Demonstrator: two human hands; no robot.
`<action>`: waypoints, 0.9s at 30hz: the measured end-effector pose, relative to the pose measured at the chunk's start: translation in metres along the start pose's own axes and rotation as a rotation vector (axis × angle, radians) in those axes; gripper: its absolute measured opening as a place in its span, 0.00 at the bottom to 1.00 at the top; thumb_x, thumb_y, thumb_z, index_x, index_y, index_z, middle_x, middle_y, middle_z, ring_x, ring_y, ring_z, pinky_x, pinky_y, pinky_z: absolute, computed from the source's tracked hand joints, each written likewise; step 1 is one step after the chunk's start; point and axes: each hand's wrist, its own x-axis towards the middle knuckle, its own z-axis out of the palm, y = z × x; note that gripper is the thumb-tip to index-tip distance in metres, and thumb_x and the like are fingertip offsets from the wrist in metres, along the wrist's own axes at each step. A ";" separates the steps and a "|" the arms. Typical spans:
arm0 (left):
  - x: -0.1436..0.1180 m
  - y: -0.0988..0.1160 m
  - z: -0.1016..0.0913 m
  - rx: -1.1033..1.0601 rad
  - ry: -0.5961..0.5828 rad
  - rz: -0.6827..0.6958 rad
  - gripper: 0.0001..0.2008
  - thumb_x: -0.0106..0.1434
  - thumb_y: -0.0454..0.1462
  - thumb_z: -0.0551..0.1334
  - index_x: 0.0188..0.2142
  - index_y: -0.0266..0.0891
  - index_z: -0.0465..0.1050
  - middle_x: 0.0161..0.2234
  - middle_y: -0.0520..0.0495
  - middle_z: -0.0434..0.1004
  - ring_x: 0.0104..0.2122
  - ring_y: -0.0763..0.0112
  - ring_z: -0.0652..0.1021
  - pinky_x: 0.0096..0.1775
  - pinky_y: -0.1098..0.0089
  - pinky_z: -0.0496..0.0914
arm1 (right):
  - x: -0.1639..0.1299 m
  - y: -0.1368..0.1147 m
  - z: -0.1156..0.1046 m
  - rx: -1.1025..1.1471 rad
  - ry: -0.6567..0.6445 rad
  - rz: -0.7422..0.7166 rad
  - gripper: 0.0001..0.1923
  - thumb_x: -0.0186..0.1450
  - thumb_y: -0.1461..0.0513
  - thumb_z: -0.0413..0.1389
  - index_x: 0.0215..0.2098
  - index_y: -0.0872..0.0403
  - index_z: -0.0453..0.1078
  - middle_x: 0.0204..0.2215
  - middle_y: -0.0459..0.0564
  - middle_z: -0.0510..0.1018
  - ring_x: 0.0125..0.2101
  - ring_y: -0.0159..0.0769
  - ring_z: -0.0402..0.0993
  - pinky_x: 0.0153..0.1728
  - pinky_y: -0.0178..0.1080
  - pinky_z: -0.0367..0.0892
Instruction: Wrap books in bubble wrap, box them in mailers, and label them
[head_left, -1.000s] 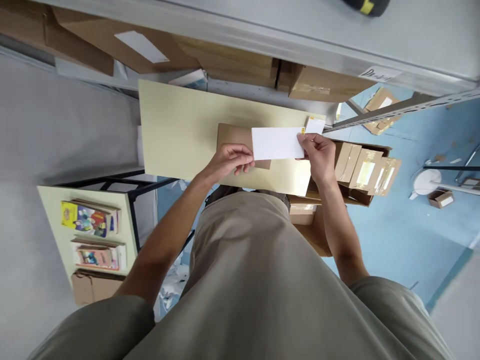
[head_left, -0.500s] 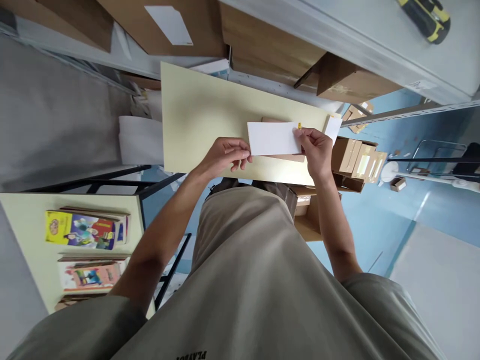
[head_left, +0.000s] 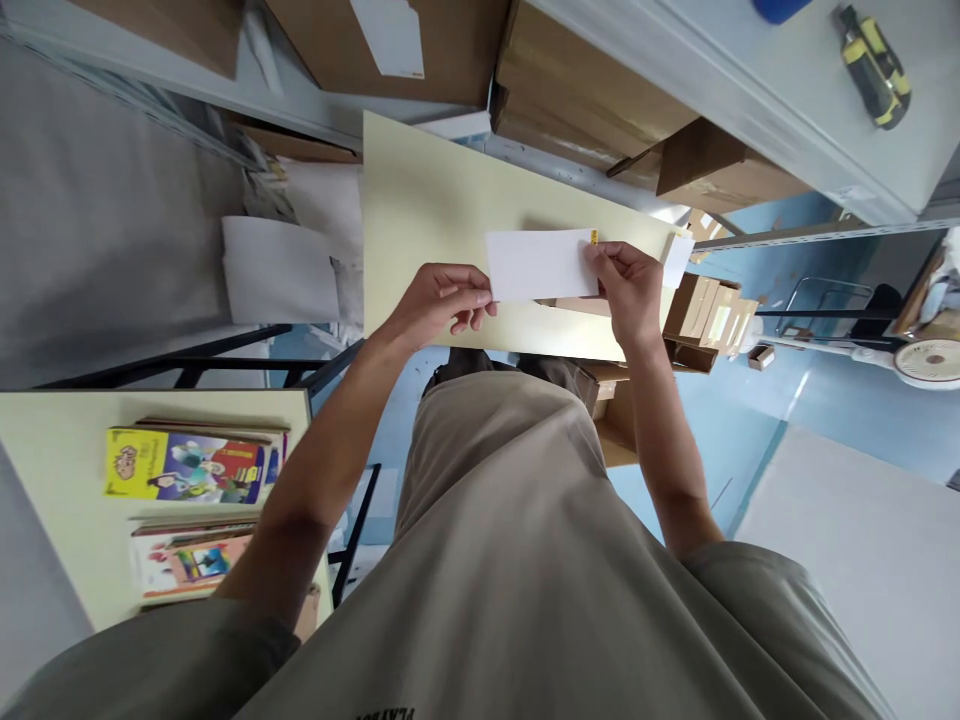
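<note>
A white rectangular card or sheet [head_left: 538,265] with a small yellow mark at its upper right corner is held up between my hands. My right hand [head_left: 626,290] pinches its right end between thumb and fingers. At the lower left corner, my left hand [head_left: 446,303] grips the edge with thumb and forefinger, the other fingers curled below. Beneath the card lies a brown flat piece [head_left: 581,306], mostly hidden, on the pale yellow tabletop [head_left: 420,200]. Another white sheet or stack [head_left: 678,258] rests at the table's right end.
Cardboard boxes [head_left: 585,85] line the back of the table under a grey shelf, which bears a yellow-and-black tool [head_left: 876,70]. On a side table at left lie stacked colourful books [head_left: 191,467]. An open carton [head_left: 619,425] stands below the table's front edge.
The view has shifted slightly, so the surroundings sit differently in it. Both hands keep hold of the white card, which has risen a little and covers more of the brown piece.
</note>
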 end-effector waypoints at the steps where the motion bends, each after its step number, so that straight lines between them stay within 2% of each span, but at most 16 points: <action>1: -0.002 0.001 -0.003 -0.002 0.003 -0.003 0.13 0.62 0.46 0.74 0.33 0.37 0.82 0.33 0.39 0.86 0.25 0.69 0.79 0.23 0.70 0.65 | 0.000 -0.002 0.002 -0.007 -0.002 0.008 0.30 0.72 0.33 0.66 0.44 0.49 0.83 0.35 0.50 0.83 0.37 0.41 0.83 0.33 0.41 0.79; 8: -0.002 0.001 -0.013 -0.006 0.009 -0.024 0.13 0.61 0.45 0.75 0.32 0.38 0.81 0.32 0.41 0.85 0.24 0.71 0.78 0.23 0.71 0.64 | 0.003 -0.012 0.012 -0.109 0.005 0.030 0.27 0.74 0.36 0.65 0.46 0.49 0.82 0.37 0.50 0.84 0.40 0.41 0.85 0.35 0.41 0.81; 12: -0.001 0.002 -0.016 0.037 0.017 -0.014 0.12 0.62 0.45 0.74 0.33 0.38 0.81 0.33 0.42 0.86 0.24 0.72 0.78 0.23 0.72 0.64 | -0.007 -0.024 0.025 -0.254 0.053 -0.050 0.21 0.77 0.41 0.65 0.49 0.49 0.84 0.44 0.54 0.86 0.44 0.44 0.86 0.40 0.45 0.84; 15: -0.003 0.005 -0.018 0.117 0.028 0.001 0.12 0.63 0.45 0.73 0.35 0.38 0.82 0.34 0.42 0.86 0.26 0.72 0.79 0.24 0.72 0.66 | -0.029 -0.046 0.043 -0.356 -0.040 -0.117 0.17 0.79 0.44 0.64 0.48 0.48 0.84 0.49 0.55 0.86 0.41 0.42 0.86 0.42 0.44 0.83; 18: -0.007 0.007 -0.020 0.195 0.023 0.027 0.12 0.64 0.46 0.74 0.35 0.38 0.83 0.35 0.43 0.86 0.29 0.70 0.81 0.29 0.72 0.72 | -0.053 -0.067 0.063 -0.401 -0.192 -0.163 0.15 0.79 0.46 0.65 0.47 0.47 0.85 0.47 0.52 0.85 0.36 0.37 0.83 0.40 0.41 0.81; 20: -0.010 0.006 -0.021 0.228 0.013 0.050 0.12 0.65 0.46 0.73 0.35 0.38 0.84 0.34 0.44 0.86 0.31 0.69 0.82 0.32 0.71 0.74 | -0.063 -0.075 0.075 -0.450 -0.226 -0.185 0.13 0.78 0.48 0.66 0.47 0.47 0.85 0.46 0.51 0.85 0.34 0.36 0.81 0.39 0.40 0.79; 27: -0.012 0.001 -0.020 0.301 -0.025 0.098 0.12 0.65 0.46 0.71 0.37 0.40 0.85 0.34 0.45 0.86 0.32 0.67 0.81 0.32 0.70 0.72 | -0.061 -0.066 0.089 -0.613 -0.226 -0.240 0.09 0.81 0.57 0.60 0.44 0.49 0.82 0.44 0.51 0.85 0.32 0.35 0.78 0.37 0.38 0.73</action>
